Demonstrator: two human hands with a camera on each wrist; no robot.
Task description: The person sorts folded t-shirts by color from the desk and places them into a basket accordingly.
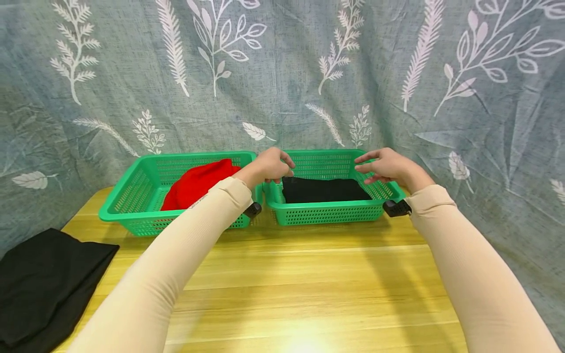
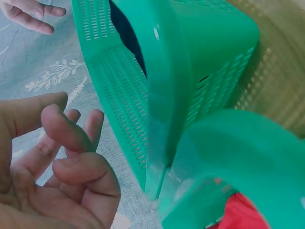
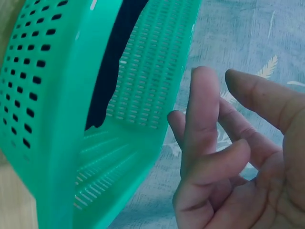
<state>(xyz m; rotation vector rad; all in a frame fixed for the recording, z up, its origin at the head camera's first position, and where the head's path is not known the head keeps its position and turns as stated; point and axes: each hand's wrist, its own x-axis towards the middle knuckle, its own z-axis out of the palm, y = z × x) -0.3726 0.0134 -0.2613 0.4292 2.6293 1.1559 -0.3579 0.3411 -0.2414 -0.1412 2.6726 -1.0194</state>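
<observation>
A person's left hand (image 1: 271, 165) and right hand (image 1: 387, 165), fingers (image 3: 202, 109) relaxed, parted and empty, hover at opposite ends of a perforated green plastic basket (image 1: 326, 215) containing a black cloth (image 1: 326, 190); moving both hands evenly, clear of the basket, would likely serve best, leaving that cloth flat and the red cloth (image 1: 200, 182) in the adjoining basket (image 1: 128, 216) undisturbed
</observation>
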